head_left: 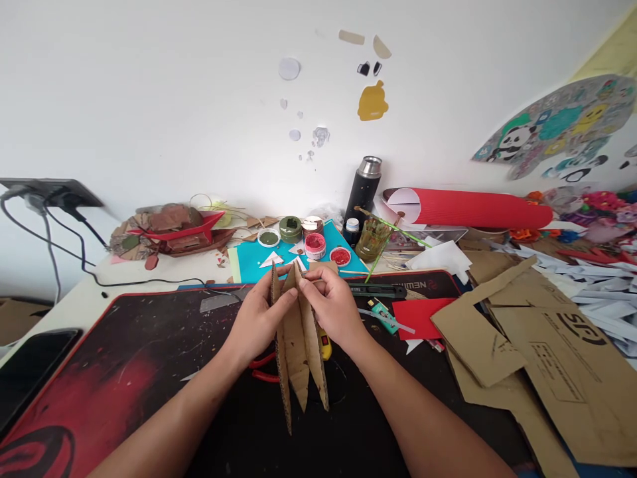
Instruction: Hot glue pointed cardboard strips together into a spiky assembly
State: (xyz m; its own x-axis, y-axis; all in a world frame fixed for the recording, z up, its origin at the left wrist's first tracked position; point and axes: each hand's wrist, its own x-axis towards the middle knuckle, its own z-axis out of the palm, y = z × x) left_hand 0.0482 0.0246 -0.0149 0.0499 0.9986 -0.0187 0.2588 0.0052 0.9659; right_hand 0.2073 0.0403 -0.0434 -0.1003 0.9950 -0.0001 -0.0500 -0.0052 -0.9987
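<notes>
In front of me, both hands hold a cardboard hull-shaped piece [294, 362] made of long, pointed panels. Its far tip points towards the wall and its lower ends hang over the dark mat. My left hand [256, 318] grips the left panel, with the thumb on the inner face. On the other side, my right hand [336, 302] pinches the right panel close to the far tip. Behind the cardboard, a yellow object [326, 346] and red handles [265, 377] show only in part.
Open paint jars [315, 246] sit on blue paper, beside a brush jar [371, 242] and black thermos [362, 199]. A utility knife [379, 291] lies beyond my right hand. Cardboard sheets [572, 378] fill the right; a phone [34, 372] and model boat [174, 236] are left.
</notes>
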